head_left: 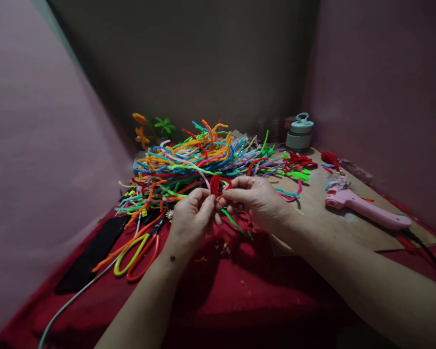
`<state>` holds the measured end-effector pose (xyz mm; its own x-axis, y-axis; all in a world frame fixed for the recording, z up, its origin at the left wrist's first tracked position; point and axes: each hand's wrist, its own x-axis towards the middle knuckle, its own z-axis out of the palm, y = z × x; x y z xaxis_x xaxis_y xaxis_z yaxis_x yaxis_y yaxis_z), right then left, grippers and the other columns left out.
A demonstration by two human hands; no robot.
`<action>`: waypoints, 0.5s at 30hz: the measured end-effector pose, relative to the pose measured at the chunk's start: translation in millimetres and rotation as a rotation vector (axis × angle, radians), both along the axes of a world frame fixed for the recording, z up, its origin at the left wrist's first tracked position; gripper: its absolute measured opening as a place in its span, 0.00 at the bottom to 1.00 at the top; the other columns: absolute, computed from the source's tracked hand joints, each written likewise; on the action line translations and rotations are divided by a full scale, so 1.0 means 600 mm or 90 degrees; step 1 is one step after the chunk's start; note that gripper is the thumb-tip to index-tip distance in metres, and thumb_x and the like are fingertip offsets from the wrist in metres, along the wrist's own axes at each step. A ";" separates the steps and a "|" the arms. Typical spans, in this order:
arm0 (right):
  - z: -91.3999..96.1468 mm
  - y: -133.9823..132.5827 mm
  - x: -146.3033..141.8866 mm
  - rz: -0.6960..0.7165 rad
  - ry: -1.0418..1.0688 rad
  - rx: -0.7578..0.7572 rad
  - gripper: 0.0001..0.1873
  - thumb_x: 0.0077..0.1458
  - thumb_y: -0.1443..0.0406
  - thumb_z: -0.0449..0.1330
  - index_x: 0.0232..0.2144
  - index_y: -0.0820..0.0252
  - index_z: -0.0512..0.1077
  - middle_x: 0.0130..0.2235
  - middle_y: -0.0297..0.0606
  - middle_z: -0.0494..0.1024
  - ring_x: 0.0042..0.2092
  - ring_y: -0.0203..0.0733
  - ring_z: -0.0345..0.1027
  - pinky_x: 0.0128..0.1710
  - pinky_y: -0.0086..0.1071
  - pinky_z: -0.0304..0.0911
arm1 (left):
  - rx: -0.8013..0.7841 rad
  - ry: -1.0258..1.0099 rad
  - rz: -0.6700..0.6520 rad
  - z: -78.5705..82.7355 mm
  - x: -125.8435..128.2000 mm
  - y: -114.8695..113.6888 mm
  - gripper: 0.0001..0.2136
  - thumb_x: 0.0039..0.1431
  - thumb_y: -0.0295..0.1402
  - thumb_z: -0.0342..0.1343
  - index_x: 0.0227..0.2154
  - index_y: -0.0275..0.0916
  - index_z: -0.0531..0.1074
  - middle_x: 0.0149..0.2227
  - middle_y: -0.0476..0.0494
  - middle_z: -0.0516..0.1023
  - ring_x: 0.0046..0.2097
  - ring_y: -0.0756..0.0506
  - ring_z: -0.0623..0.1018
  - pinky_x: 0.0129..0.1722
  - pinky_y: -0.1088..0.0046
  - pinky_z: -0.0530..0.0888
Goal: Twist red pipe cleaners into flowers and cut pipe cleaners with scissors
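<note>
Pinched between the fingers of my left hand (192, 213) is a red pipe cleaner (215, 185), bent into a loop. My right hand (256, 198) grips the same red piece from the other side, thumb against forefinger. Both hands meet over the front of a large heap of pipe cleaners (189, 165) in many colours. Below the fingers a green pipe cleaner (234, 223) sticks out toward the lower right; whether it joins the red one is hidden.
Scissors (141, 257) with yellow and orange handles lie left, beside a black phone (90, 257) and a pale cable (72, 300). On a board (312, 228) at right rests a pink glue gun (370, 208). A pale green container (300, 133) stands behind.
</note>
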<state>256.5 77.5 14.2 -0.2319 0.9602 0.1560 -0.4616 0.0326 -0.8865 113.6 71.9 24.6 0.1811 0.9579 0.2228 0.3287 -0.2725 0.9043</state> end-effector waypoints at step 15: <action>-0.005 -0.004 -0.006 -0.103 -0.012 0.030 0.08 0.41 0.64 0.64 0.22 0.63 0.69 0.21 0.29 0.69 0.22 0.27 0.58 0.22 0.25 0.54 | 0.007 -0.048 -0.026 -0.002 0.010 -0.014 0.06 0.54 0.35 0.52 0.32 0.38 0.64 0.20 0.55 0.69 0.16 0.51 0.71 0.12 0.78 0.67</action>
<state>253.0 75.1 11.4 -0.0788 0.9769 0.1984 -0.4306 0.1462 -0.8906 119.4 63.6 23.4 0.2019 0.9475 0.2478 0.2479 -0.2942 0.9230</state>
